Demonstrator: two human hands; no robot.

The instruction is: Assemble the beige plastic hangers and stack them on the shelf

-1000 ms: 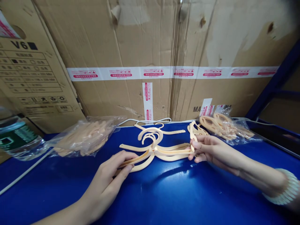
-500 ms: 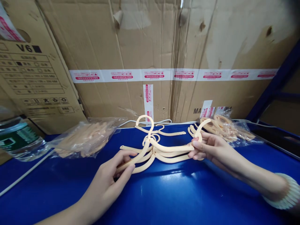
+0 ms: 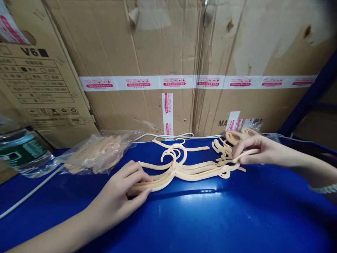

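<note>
A stack of cream plastic hangers lies flat on the blue table, hooks curling up toward the back. My left hand is closed on the stack's left arm ends, thumb under and fingers on top. My right hand has its fingers pinched on a single cream hanger piece among loose hangers at the right, beside an open plastic bag of hangers.
A clear bag full of cream hangers lies at the left. A plastic water bottle lies at the far left. Large taped cardboard boxes wall off the back. A white cable runs along the table. A blue shelf post rises at the right.
The raised hanger has been laid flat onto the stack. My right hand let go of the stack's right end and moved right to pinch a piece in the loose pile. My left hand stayed put.
</note>
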